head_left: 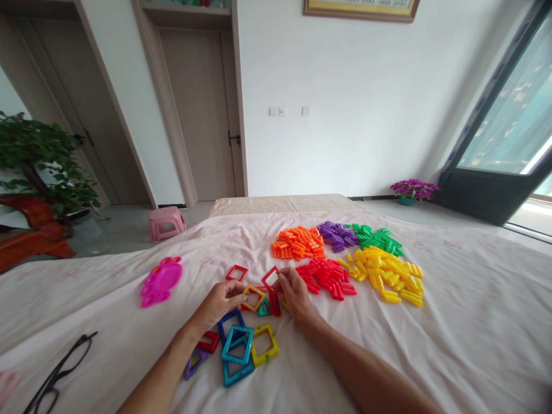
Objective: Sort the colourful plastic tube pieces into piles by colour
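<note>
My left hand (225,302) pinches a yellow square frame (253,298) at its left corner. Close by on the right, my right hand (294,292) grips a red square frame (271,278), which is tilted up. Between and below my hands are more red pieces (274,303) and a green triangle (264,308). A separate red frame (237,272) lies just beyond my left hand. Nearer to me are a light blue square (237,344), a larger yellow square (265,345), dark blue pieces and a purple triangle (196,363).
Sorted piles of orange (297,243), purple (337,236), green (379,239), red (328,278) and yellow pieces (388,273) lie right. At left are a pink paw-shaped tray (161,282) and black glasses (60,371). A pink stool (167,224) stands beyond the cloth.
</note>
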A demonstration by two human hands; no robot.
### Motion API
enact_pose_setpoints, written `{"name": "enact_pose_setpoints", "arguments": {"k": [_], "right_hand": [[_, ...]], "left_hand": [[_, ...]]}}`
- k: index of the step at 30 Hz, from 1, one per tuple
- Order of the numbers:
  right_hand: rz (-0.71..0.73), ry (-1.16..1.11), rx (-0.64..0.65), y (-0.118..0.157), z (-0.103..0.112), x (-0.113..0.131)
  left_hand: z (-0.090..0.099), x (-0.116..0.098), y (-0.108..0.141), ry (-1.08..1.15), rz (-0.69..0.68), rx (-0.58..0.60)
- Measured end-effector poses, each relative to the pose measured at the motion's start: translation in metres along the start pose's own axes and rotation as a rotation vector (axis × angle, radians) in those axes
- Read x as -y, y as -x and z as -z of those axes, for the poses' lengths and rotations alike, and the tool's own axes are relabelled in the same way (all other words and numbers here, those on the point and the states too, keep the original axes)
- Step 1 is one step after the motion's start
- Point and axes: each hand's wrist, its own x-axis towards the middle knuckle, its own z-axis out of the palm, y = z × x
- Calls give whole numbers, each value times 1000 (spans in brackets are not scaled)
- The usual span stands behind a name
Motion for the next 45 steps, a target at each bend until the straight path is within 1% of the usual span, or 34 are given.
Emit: {"name": "enact_pose_setpoints", "arguments": {"k": [2, 4, 5, 7, 9, 11, 14, 16, 18, 21, 23, 24, 26, 29, 31, 34, 36, 39, 45], "right_hand": [[-12, -69, -20, -2, 1, 1], [6, -91, 17, 0, 2, 3], [20, -96, 44, 1, 2, 4], [42, -89, 100, 2, 2, 4], [60, -47, 142, 3, 2, 2], [84, 17, 159, 2, 2, 0], [139, 61, 249, 4, 4, 3], [176, 76, 361, 7, 4, 11], [217, 161, 459, 11, 5, 20], [287, 351, 573, 14, 4, 30], [304, 408, 609, 15, 4, 33], [296, 402, 607, 15, 4, 33], [269, 336, 554, 14, 4, 31], [221, 164, 414, 13, 3, 25], [153, 67, 342, 12, 1, 21], [54, -4, 277, 8, -6, 15], [20, -23, 263, 6, -11, 12], [0, -36, 289, 4, -15, 10], [2, -7, 286, 4, -15, 13]], "left_hand": [[1, 3, -1, -67, -80, -124], [1, 3, -1, -155, -169, -248], [2, 3, -1, -191, -209, -287], [2, 1, 0, -247, -292, -328], [2, 0, 1, -278, -372, -339], [0, -1, 3, -266, -416, -339], [-4, -1, 3, -144, -381, -313], [-7, -1, 3, -52, -339, -300], [-9, -3, 2, 14, -304, -298], [-7, -8, 1, 78, -286, -350], [-3, -10, 1, 115, -299, -401], [0, -11, 0, 122, -305, -418], [3, -9, 0, 80, -311, -423], [5, -2, 0, -134, -345, -414], [3, 0, 1, -284, -395, -382], [-3, -2, 1, -385, -444, -334], [-9, -4, 2, -391, -457, -334], [-17, -3, 2, -360, -437, -341], [-30, 4, -2, -215, -272, -370]]}}
